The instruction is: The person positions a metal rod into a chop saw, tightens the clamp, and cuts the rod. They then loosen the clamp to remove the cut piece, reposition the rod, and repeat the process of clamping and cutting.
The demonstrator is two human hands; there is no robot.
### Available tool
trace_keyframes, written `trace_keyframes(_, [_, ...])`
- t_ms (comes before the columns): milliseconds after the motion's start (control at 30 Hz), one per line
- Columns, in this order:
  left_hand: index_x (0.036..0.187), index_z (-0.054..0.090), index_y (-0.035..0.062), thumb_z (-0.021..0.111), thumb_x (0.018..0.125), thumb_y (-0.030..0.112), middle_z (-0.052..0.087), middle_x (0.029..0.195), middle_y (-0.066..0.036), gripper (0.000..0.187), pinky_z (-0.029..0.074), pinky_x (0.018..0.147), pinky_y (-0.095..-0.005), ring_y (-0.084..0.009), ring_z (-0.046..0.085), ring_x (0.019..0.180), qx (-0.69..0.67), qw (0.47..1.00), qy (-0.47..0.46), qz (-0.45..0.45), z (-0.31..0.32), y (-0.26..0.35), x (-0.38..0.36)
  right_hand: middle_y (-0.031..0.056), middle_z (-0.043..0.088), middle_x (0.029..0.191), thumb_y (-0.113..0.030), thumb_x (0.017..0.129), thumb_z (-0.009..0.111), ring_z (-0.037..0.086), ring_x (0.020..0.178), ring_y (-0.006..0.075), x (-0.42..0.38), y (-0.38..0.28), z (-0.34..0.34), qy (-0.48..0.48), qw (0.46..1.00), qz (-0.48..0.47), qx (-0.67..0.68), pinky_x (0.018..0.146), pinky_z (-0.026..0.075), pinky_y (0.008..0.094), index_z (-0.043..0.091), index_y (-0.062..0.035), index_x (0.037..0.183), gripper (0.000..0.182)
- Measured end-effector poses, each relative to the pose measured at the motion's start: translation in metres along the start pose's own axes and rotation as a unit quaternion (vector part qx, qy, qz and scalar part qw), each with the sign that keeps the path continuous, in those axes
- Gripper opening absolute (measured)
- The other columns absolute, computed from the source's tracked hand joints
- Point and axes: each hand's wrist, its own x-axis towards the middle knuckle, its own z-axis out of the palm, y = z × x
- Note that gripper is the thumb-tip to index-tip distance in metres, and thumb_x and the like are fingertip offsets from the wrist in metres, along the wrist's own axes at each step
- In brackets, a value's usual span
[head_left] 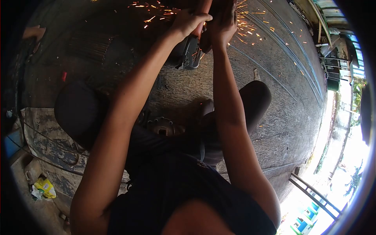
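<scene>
At the top of the head view, my left hand (187, 24) is closed round an orange-red bar-shaped part (204, 7), its thumb laid across it. Close beside it on the right, my right hand (224, 30) is closed against a dark part; its fingers are shadowed, and what it grips cannot be made out. Below both hands is a black metal piece (190, 54), possibly a tool's base. Bright orange sparks (246, 29) fly out to both sides. The upper end of the work is cut off by the frame.
Long thin metal rods (291, 45) lie on the floor at right. Thin rods (94, 49) and a small red object (64, 76) are at left, near another person's hand or foot (34, 34). A dark metal object (161, 127) sits between my legs. A yellow packet (46, 187) lies lower left.
</scene>
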Motion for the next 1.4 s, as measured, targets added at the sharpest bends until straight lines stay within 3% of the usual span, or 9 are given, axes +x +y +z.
trace_keyframes(67, [0.063, 0.062, 0.004, 0.072, 0.08, 0.023, 0.058, 0.057, -0.004, 0.027, 0.044, 0.047, -0.0301, -0.013, 0.055, 0.046, 0.03, 0.998, 0.018, -0.043, 0.001, 0.011, -0.005, 0.0173, 0.059, 0.129, -0.01, 0.092, 0.051, 0.061, 0.11, 0.0327, 0.008, -0.029, -0.011, -0.102, 0.962, 0.25, 0.029, 0.086, 0.051, 0.0386, 0.045, -0.0145, 0.143, 0.051])
trace_keyframes(100, [0.063, 0.062, 0.004, 0.072, 0.08, 0.023, 0.058, 0.057, -0.004, 0.027, 0.044, 0.047, -0.0301, -0.013, 0.055, 0.046, 0.031, 0.998, 0.017, -0.043, 0.0, 0.013, -0.006, 0.0173, 0.059, 0.129, -0.01, 0.092, 0.051, 0.061, 0.11, 0.0327, 0.006, -0.022, -0.009, -0.102, 0.962, 0.25, 0.029, 0.086, 0.051, 0.0386, 0.045, -0.0145, 0.143, 0.051])
trace_keyframes(167, [0.058, 0.059, 0.0057, 0.072, 0.08, 0.023, 0.057, 0.056, -0.004, 0.031, 0.041, 0.045, -0.0299, -0.0122, 0.052, 0.044, 0.004, 0.997, -0.055, -0.05, -0.002, 0.016, -0.008, 0.0172, 0.058, 0.131, -0.012, 0.095, 0.049, 0.061, 0.112, 0.0308, 0.001, -0.008, -0.003, -0.042, 0.995, 0.083, -0.041, 0.087, 0.051, 0.0374, 0.045, -0.0146, 0.143, 0.048])
trace_keyframes(267, [0.057, 0.059, 0.006, 0.071, 0.081, 0.023, 0.056, 0.054, -0.003, 0.032, 0.041, 0.044, -0.0305, -0.0125, 0.052, 0.043, -0.01, 0.999, 0.026, -0.027, 0.008, 0.03, -0.018, 0.0173, 0.057, 0.132, -0.011, 0.095, 0.048, 0.061, 0.112, 0.031, -0.001, 0.0, -0.001, -0.044, 0.995, 0.083, -0.046, 0.087, 0.051, 0.0375, 0.045, -0.0154, 0.144, 0.049])
trace_keyframes(700, [0.064, 0.063, 0.0038, 0.07, 0.081, 0.021, 0.057, 0.054, -0.005, 0.025, 0.044, 0.045, -0.0307, -0.0137, 0.055, 0.045, 0.031, 0.998, 0.048, -0.039, 0.006, 0.024, -0.011, 0.0178, 0.055, 0.136, -0.009, 0.095, 0.047, 0.059, 0.116, 0.0325, -0.002, -0.001, -0.004, -0.052, 0.993, 0.076, -0.071, 0.09, 0.05, 0.0381, 0.042, -0.0204, 0.146, 0.052])
trace_keyframes(867, [0.064, 0.064, 0.0032, 0.07, 0.082, 0.023, 0.058, 0.054, -0.005, 0.028, 0.044, 0.046, -0.0296, -0.0138, 0.056, 0.045, 0.052, 0.996, -0.052, -0.04, -0.004, 0.015, -0.006, 0.0196, 0.056, 0.132, -0.009, 0.092, 0.048, 0.061, 0.112, 0.0363, -0.001, -0.006, -0.002, -0.026, 0.998, 0.048, -0.018, 0.086, 0.051, 0.0431, 0.043, -0.0191, 0.145, 0.054])
trace_keyframes(1100, [0.062, 0.063, 0.0051, 0.068, 0.084, 0.027, 0.055, 0.05, -0.003, 0.031, 0.042, 0.046, -0.0299, -0.0134, 0.053, 0.043, -0.021, 1.0, -0.017, -0.013, 0.006, 0.024, -0.015, 0.0205, 0.058, 0.13, -0.01, 0.09, 0.05, 0.063, 0.106, 0.0398, -0.006, 0.009, 0.001, -0.023, 0.997, 0.06, -0.04, 0.083, 0.052, 0.0437, 0.044, -0.0172, 0.144, 0.055])
trace_keyframes(1300, [0.063, 0.064, 0.0031, 0.07, 0.082, 0.024, 0.057, 0.053, -0.005, 0.029, 0.045, 0.047, -0.0297, -0.014, 0.056, 0.046, 0.063, 0.995, -0.029, -0.075, 0.0, 0.024, -0.012, 0.0223, 0.058, 0.127, -0.007, 0.085, 0.055, 0.061, 0.108, 0.0409, -0.01, 0.016, 0.004, 0.001, 0.996, 0.052, -0.073, 0.085, 0.051, 0.046, 0.044, -0.0177, 0.144, 0.061])
trace_keyframes(1400, [0.068, 0.064, 0.0023, 0.071, 0.081, 0.023, 0.056, 0.054, -0.004, 0.026, 0.045, 0.047, -0.03, -0.014, 0.055, 0.047, 0.05, 0.998, 0.016, -0.039, 0.005, 0.017, -0.009, 0.0222, 0.057, 0.129, -0.008, 0.085, 0.056, 0.06, 0.11, 0.0411, -0.005, 0.003, -0.002, -0.053, 0.99, 0.122, -0.044, 0.086, 0.051, 0.0463, 0.044, -0.0173, 0.144, 0.061])
